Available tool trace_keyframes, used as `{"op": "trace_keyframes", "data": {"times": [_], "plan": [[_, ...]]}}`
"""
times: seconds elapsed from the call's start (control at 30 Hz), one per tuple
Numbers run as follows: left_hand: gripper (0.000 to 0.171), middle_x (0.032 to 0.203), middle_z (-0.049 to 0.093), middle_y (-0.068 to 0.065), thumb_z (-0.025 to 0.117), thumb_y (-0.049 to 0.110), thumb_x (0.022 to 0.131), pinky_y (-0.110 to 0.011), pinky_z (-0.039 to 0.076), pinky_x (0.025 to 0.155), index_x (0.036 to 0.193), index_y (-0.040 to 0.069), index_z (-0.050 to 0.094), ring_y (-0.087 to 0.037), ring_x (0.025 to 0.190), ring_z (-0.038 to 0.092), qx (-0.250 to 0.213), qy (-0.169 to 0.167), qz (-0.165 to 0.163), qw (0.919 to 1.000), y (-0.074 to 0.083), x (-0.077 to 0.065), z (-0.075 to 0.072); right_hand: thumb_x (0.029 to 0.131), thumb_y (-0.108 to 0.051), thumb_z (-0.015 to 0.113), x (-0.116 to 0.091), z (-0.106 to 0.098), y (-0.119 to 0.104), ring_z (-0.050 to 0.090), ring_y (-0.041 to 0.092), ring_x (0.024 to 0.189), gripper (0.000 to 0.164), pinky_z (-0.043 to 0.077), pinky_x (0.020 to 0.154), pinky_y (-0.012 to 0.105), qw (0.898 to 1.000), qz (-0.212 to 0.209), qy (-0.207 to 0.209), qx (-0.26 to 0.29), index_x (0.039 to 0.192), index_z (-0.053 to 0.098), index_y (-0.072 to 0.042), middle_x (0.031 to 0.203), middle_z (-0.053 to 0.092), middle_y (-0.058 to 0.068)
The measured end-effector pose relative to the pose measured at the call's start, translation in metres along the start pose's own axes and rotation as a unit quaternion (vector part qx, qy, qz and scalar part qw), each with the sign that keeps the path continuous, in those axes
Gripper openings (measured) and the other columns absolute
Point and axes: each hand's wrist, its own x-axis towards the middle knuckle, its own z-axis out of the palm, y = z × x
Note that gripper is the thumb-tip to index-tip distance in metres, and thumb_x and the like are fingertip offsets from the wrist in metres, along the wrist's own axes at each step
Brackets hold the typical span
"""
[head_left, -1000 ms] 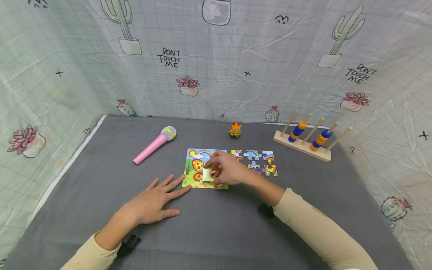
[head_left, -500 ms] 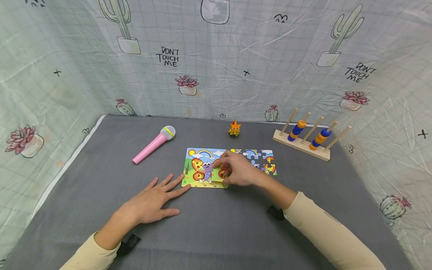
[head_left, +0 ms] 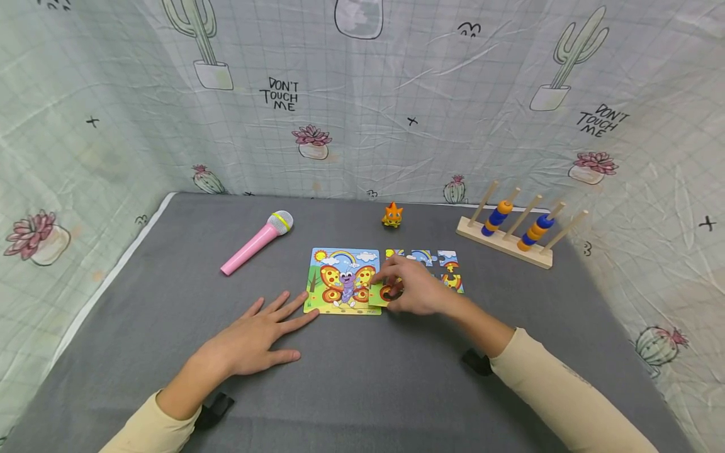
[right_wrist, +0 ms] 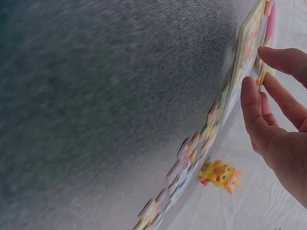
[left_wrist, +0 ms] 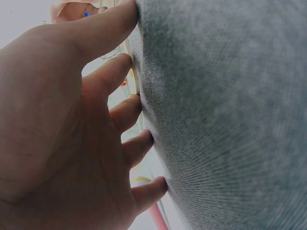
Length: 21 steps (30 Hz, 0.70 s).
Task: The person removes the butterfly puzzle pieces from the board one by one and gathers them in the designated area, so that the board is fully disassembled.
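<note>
The right hand (head_left: 416,288) pinches a puzzle piece (head_left: 377,296), the left hand (head_left: 255,341) lies spread, and the backdrop (head_left: 362,119) reads "DON'T TOUCH ME".

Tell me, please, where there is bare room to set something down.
One broad bare patch of table lies in front of the puzzle board, between the forearms; another lies behind the board, between the pink microphone and orange figurine. The board and its right side are crowded: left hand, right hand pinching a piece, loose pieces.
</note>
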Motion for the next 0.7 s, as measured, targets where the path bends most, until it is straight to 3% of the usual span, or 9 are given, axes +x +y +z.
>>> {"op": "trace_keyframes", "data": {"times": [0.37,0.7], "plan": [[0.072,0.174,0.023,-0.003,0.067,0.050,0.098,-0.076,0.021,0.119,0.163,0.036,0.037,-0.043,0.158,0.023,0.001,0.003,0.003,1.0000,-0.001,0.000,0.000,0.076,0.000,0.084,-0.015,-0.007,0.009,0.066,0.021,0.091,0.048,0.061,0.081,0.035,1.000,0.012,-0.006,0.002,0.122,0.076,-0.011,0.120,0.061,0.007],[0.073,0.174,0.023,-0.004,0.066,0.051,0.099,-0.076,0.021,0.119,0.163,0.036,0.036,-0.043,0.159,0.023,0.000,-0.002,0.002,1.0000,0.000,0.001,0.000,0.076,-0.002,0.086,-0.024,-0.008,0.016,0.060,0.019,0.092,0.047,0.055,0.076,0.027,1.000,0.015,-0.007,-0.016,0.121,0.077,-0.014,0.119,0.063,0.004]]}}
